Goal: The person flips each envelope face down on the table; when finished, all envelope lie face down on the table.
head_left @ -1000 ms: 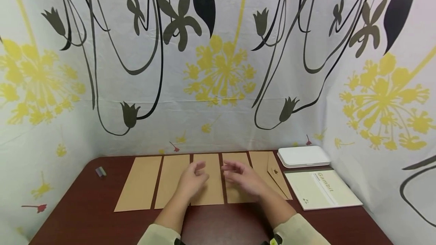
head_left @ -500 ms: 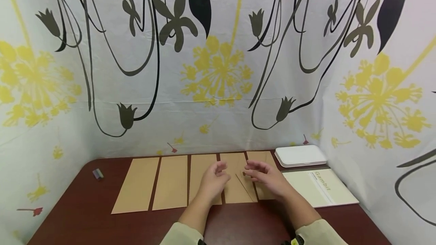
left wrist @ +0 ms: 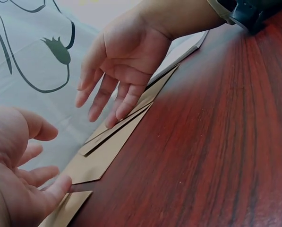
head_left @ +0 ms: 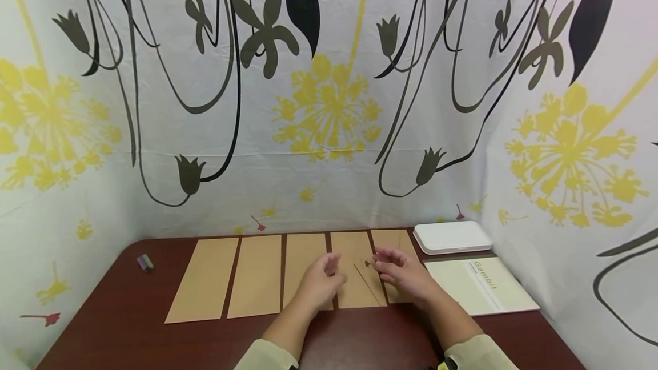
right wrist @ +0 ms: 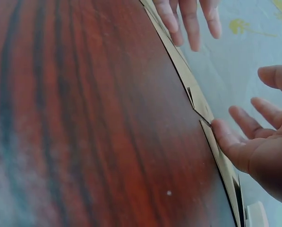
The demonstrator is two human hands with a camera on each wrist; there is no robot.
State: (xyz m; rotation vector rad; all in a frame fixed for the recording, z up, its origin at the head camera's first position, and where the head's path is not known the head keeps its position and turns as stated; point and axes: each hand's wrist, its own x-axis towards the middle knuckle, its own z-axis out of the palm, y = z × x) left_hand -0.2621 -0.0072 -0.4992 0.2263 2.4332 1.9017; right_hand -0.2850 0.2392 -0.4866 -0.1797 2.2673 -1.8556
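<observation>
Five brown paper rectangles (head_left: 203, 281) in a row

White cloth (head_left: 349, 198) printed with flowers and looping stems hangs behind a glossy red-brown table (head_left: 370, 338) with dark, streaked grain. The smooth rectangles lie side by side toward its far edge; a slanting edge (head_left: 367, 283) shows over the fourth from the left. Right of them lies a flat, pale booklet (head_left: 462, 284) lettered "Gambit"; behind it, a rounded white case (head_left: 452, 237), its inside hidden. The left hand (head_left: 320, 280), over the third, and right hand (head_left: 406, 273), over the fifth, have loosely bent fingers grasping nothing visible. Far left sits a small two-toned block (head_left: 145, 262).
</observation>
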